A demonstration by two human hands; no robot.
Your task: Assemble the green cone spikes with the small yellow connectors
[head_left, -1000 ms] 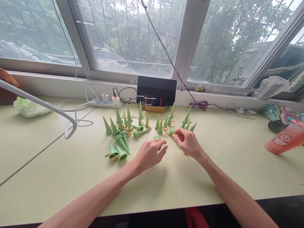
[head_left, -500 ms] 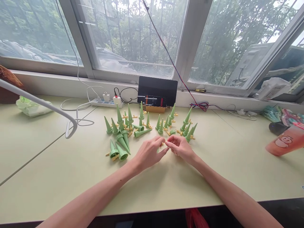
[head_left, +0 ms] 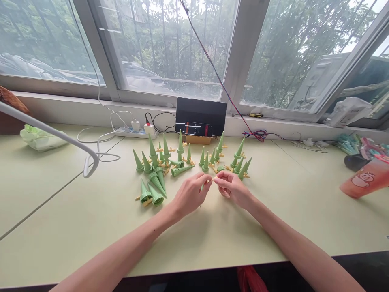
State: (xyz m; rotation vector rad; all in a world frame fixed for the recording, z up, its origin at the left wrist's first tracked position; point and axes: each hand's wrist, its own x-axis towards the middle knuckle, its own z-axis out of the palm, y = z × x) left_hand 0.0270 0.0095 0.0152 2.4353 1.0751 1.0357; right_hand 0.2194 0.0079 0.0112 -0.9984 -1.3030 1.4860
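My left hand (head_left: 192, 192) and my right hand (head_left: 233, 189) meet fingertip to fingertip over the middle of the table. Both pinch a small yellowish piece (head_left: 213, 179), mostly covered by the fingers. A bit of green shows beneath my left fingers. Green cones with yellow side pieces stand behind the hands, in a left group (head_left: 152, 151) and a right group (head_left: 238, 152). Left of my left hand, several cones lie on their sides, one (head_left: 157, 198) with its open end toward me.
A phone (head_left: 197, 129) leans on a dark screen (head_left: 201, 111) at the back. A power strip (head_left: 132, 131) with cables lies left of it. A white curved bar (head_left: 60, 136) crosses the left side; a red cup (head_left: 366, 178) leans at the right.
My left thumb has moved up and closed against its forefinger. The right fingertips have shifted slightly, still at the small piece.
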